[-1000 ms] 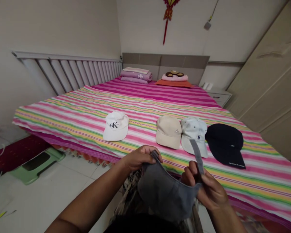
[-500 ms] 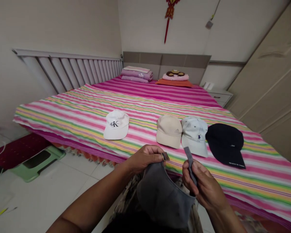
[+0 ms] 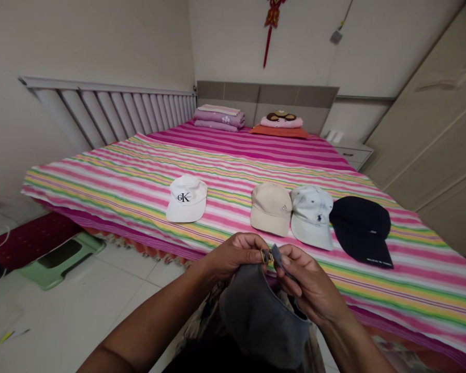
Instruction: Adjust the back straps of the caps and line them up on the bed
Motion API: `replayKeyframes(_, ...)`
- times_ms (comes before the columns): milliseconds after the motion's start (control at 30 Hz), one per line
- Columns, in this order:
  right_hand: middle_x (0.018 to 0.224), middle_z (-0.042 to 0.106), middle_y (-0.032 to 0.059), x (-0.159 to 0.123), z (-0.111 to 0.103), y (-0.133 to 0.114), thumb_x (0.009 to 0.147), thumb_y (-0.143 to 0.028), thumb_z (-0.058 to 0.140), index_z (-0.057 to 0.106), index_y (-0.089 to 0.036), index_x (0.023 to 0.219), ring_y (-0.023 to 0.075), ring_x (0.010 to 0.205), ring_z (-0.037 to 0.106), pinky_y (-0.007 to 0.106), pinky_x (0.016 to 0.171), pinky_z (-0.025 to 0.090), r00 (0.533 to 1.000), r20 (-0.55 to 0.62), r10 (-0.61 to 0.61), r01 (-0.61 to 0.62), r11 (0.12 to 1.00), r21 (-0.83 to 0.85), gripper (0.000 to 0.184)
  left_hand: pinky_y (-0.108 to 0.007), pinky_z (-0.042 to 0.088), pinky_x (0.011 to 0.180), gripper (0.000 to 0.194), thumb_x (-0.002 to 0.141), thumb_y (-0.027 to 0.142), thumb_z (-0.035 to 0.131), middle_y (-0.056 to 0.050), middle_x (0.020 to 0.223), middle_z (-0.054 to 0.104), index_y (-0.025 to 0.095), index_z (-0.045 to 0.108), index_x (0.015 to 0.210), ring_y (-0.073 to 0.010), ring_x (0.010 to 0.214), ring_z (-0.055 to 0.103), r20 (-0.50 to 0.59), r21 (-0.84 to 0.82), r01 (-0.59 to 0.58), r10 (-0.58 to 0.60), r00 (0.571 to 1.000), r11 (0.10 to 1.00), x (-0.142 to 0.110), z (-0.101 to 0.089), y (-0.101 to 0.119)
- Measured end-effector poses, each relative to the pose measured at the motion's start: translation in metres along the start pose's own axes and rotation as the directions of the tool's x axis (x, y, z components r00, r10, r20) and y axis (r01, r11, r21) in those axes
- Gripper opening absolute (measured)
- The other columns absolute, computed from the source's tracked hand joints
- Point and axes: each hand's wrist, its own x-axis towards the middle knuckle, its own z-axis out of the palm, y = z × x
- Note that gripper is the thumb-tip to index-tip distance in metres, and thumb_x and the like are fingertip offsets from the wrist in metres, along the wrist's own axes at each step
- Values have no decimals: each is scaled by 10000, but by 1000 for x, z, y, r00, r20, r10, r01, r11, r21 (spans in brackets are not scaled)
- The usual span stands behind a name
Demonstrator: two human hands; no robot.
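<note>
A dark grey cap (image 3: 262,311) hangs between my two hands, its back opening towards the bed. My left hand (image 3: 243,254) is closed, pinching the brass-coloured buckle (image 3: 267,255) at one side of the opening. Between the thumb and fingers of my right hand (image 3: 305,274) is the cap's grey strap (image 3: 281,261), its tip close beside the buckle. Whether the tip touches the buckle I cannot tell. Beyond my hands lie a white cap (image 3: 187,199), a beige cap (image 3: 271,208), a pale blue cap (image 3: 312,217) and a black cap (image 3: 362,230).
The caps rest on a bed with a striped sheet (image 3: 120,171). Folded purple bedding (image 3: 219,122) and a pink folded item (image 3: 281,122) are by the headboard (image 3: 233,93). A green stool (image 3: 58,264) stands on the floor at left; a nightstand (image 3: 353,154) is at right.
My right hand has moved left, bringing the strap's tip from well apart to right beside the buckle. My left hand still pinches the buckle, which has turned slightly.
</note>
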Motion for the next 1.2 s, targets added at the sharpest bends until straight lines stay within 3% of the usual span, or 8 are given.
replayKeyframes(167, 391, 330, -94, 3, 2, 6, 659, -346, 677, 498, -160, 592, 16, 342, 185, 159, 353, 126, 1000, -7, 14, -13, 998, 66, 266, -168, 418, 486, 234, 593, 218, 729, -33, 589, 632, 108, 589, 746, -85, 492, 561, 31, -27, -41, 42, 999, 999, 1, -2, -4)
replayKeyframes(300, 392, 301, -102, 4, 3, 10, 624, -342, 703, 492, -164, 589, 16, 344, 165, 155, 342, 135, 1000, -17, 12, -10, 992, 126, 279, -168, 434, 486, 239, 592, 206, 730, -34, 585, 633, 108, 578, 750, -88, 492, 569, 44, -61, -53, 55, 997, 997, 1, -2, -6)
replayKeyframes(467, 389, 252, -114, 9, 3, 13, 677, -328, 666, 437, -173, 569, 12, 338, 125, 149, 334, 145, 1000, -17, 12, -9, 978, 210, 297, -163, 439, 474, 243, 587, 206, 734, -33, 585, 633, 104, 582, 747, -85, 480, 569, 40, -106, -59, 63, 997, 993, 2, 0, -7)
replayKeyframes(800, 395, 275, -110, 13, 8, 25, 707, -323, 641, 508, -144, 595, 3, 322, 139, 130, 313, 154, 997, 42, 58, -68, 948, 310, 249, -158, 450, 494, 247, 594, 149, 723, -27, 633, 645, 113, 572, 787, -83, 506, 587, 19, -156, -109, 113, 993, 982, 6, -1, -11)
replayKeyframes(1200, 361, 332, -101, 13, 4, 20, 642, -315, 694, 502, -150, 601, 4, 318, 150, 143, 320, 130, 995, -12, 104, -100, 978, 181, 256, -163, 452, 500, 223, 581, 152, 730, -29, 643, 652, 103, 599, 756, -78, 504, 582, -18, -111, -111, 109, 994, 988, 3, 0, -10)
